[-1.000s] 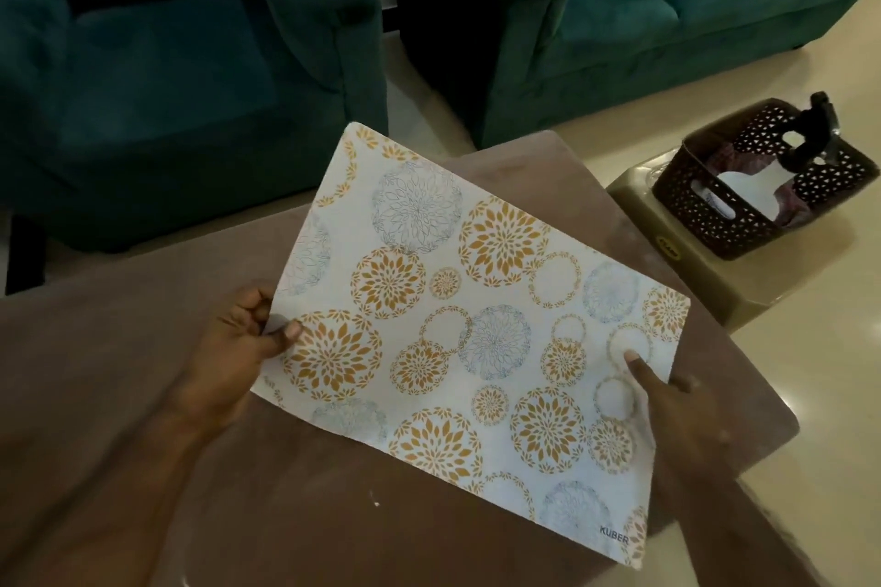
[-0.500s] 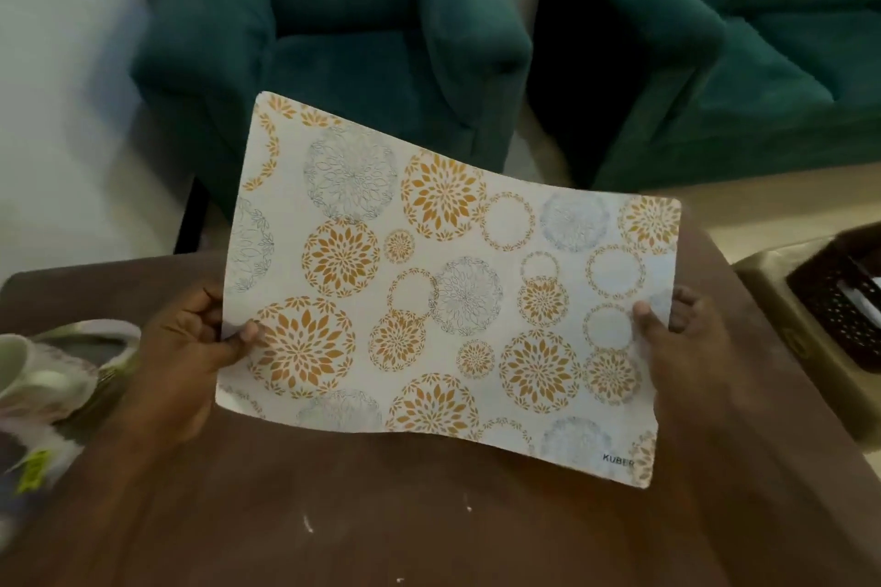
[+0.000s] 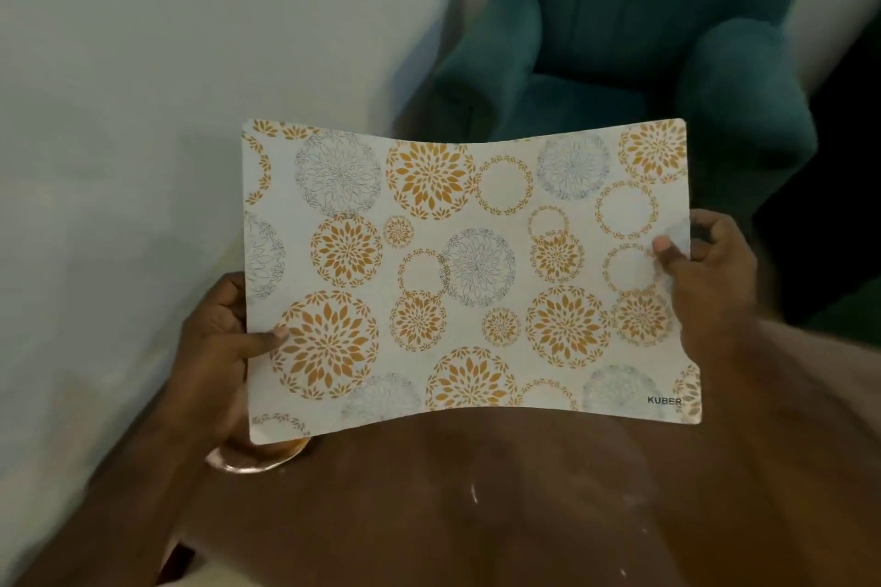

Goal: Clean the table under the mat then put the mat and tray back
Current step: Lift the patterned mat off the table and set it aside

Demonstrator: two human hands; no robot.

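Pinched by the left hand (image 3: 224, 329) and right hand (image 3: 705, 272) at opposite edges, the floppy white floral-patterned rectangular mat (image 3: 469, 272) sags between the thumbs above the brown table (image 3: 476, 515), and could slip free.

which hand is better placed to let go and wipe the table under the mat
Probably the right hand. It pinches the mat only at its right edge, and the bare brown table with white specks lies below and toward that side. The left hand grips lower, by the wall, and could keep holding the mat.
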